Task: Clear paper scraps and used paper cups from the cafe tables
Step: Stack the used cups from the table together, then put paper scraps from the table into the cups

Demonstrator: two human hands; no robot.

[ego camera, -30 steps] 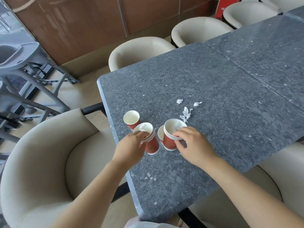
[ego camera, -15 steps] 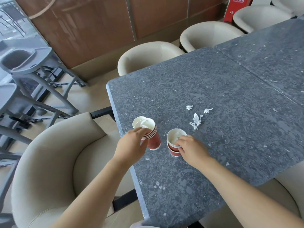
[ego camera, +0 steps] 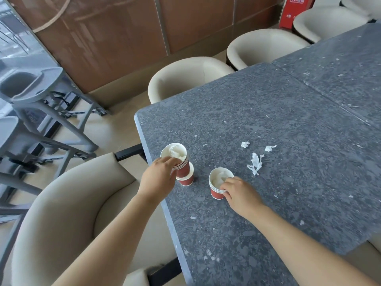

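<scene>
The only writing stands on the red rectangular box (ego camera: 295,9) by the wall at upper right: white Chinese characters across its top, cut by the picture's edge, apparently 灭火器箱, with smaller white marks below them too small to read.

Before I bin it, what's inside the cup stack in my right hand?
Crumpled white paper lies in the cup stack that the right hand grips; anything under the paper is hidden.
</scene>
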